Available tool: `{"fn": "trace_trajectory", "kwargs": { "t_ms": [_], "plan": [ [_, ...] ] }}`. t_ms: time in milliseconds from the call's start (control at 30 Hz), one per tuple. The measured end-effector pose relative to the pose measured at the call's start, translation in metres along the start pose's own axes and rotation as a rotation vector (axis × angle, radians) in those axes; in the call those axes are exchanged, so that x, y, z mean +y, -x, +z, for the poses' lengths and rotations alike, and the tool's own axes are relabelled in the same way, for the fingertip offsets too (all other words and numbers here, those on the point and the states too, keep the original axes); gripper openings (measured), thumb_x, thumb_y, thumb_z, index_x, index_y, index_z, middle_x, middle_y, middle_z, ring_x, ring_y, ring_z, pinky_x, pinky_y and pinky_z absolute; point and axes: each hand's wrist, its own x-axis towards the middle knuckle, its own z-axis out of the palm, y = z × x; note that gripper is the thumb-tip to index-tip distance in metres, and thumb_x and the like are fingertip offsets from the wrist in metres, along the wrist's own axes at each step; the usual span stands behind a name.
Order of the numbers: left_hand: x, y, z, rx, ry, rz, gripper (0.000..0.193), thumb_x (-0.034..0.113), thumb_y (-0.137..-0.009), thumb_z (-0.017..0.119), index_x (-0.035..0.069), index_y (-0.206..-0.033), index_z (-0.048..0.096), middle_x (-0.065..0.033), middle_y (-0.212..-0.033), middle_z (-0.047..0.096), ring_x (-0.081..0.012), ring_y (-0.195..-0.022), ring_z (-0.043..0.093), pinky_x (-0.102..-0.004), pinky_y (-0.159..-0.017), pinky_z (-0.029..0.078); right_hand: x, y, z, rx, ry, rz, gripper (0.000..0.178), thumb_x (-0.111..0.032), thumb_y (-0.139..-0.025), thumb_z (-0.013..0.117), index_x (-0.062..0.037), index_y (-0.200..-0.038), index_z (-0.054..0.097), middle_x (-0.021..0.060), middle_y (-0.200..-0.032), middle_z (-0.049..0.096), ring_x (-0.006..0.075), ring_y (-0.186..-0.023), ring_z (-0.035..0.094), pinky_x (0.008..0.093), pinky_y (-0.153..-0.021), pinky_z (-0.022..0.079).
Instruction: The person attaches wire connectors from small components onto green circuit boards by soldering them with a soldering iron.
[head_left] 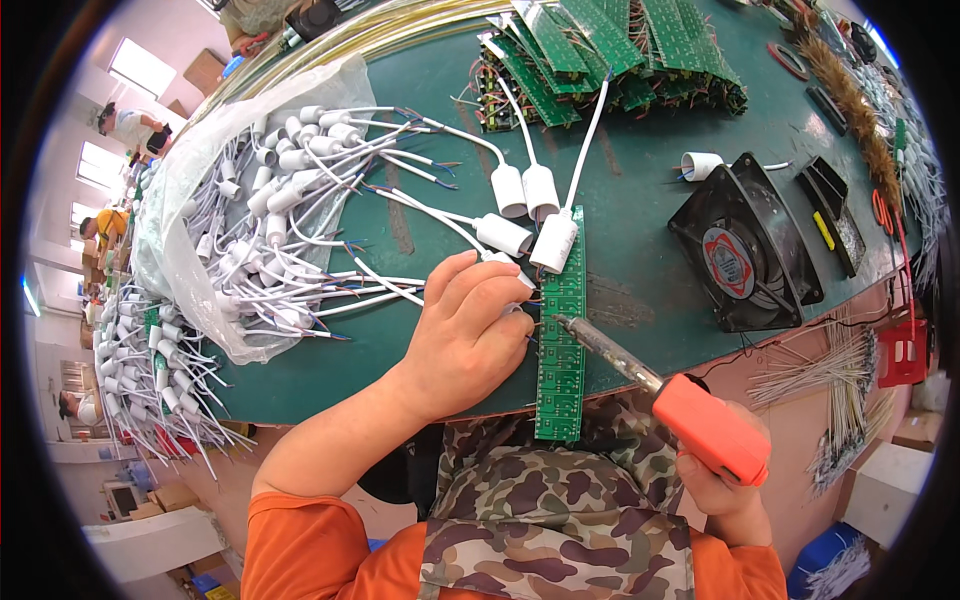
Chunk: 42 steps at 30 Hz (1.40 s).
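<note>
A long green circuit board (pixel 560 385) reaches past the near edge of the table toward my lap. My right hand (pixel 722 488) grips the orange-red handle of a soldering gun (pixel 708 425). The iron's tip touches or hovers just over the board's middle; I cannot tell which. At the board's left edge my left hand (pixel 465 335) is closed, its fingertips around a white cylindrical socket with a cable (pixel 512 270); thin wires there are mostly hidden. Several similar white sockets (pixel 540 190) lie just beyond, one of them (pixel 554 242) overlapping the board.
An open clear plastic bag (pixel 240 345) of white cabled sockets lies on the left of the green table (pixel 400 350). Green boards (pixel 600 50) are piled at the back. A black fan (pixel 745 250) and a black tray (pixel 835 225) stand to the right.
</note>
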Motion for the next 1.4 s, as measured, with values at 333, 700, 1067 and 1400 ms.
{"fn": "trace_trajectory", "kwargs": {
  "t_ms": [333,700,1067,1400],
  "plan": [
    [0.000,0.001,0.001,-0.001,-0.009,0.007,0.028,0.001,-0.064,0.077,0.009,-0.088,0.064,-0.0087,-0.114,0.060,-0.0322,-0.116,0.060,-0.0543,-0.105,0.045,-0.001,-0.007,0.004,-0.040,-0.031,-0.006,0.058,-0.003,-0.070,0.083,0.0028,-0.122,0.060,0.0165,-0.101,0.074,0.0303,-0.073,0.072,0.0364,-0.065,0.057],
    [-0.001,0.002,0.001,-0.004,-0.020,0.016,0.028,0.001,-0.063,0.077,0.009,-0.088,0.064,-0.0087,-0.115,0.060,-0.0321,-0.116,0.060,-0.0542,-0.105,0.045,-0.005,-0.009,0.003,-0.029,0.022,-0.018,0.059,-0.008,-0.069,0.084,0.0016,-0.122,0.062,0.0149,-0.101,0.073,0.0298,-0.074,0.071,0.0372,-0.064,0.056],
    [-0.001,0.002,-0.001,-0.021,-0.027,0.016,0.027,0.002,-0.064,0.077,0.009,-0.087,0.065,-0.0088,-0.116,0.060,-0.0318,-0.116,0.060,-0.0540,-0.104,0.045,0.001,0.008,-0.007,0.003,0.029,0.043,0.057,-0.019,-0.076,0.084,0.0005,-0.124,0.061,0.0134,-0.103,0.072,0.0315,-0.077,0.072,0.0399,-0.067,0.057],
    [-0.001,0.000,-0.001,-0.017,-0.007,0.039,0.029,0.000,-0.064,0.077,0.008,-0.088,0.064,-0.0098,-0.115,0.060,-0.0330,-0.112,0.061,-0.0516,-0.099,0.048,0.002,0.011,-0.009,0.019,-0.025,0.045,0.057,-0.014,-0.073,0.083,0.0016,-0.123,0.061,0.0148,-0.101,0.072,0.0314,-0.076,0.073,0.0389,-0.067,0.057]
  ]
}}
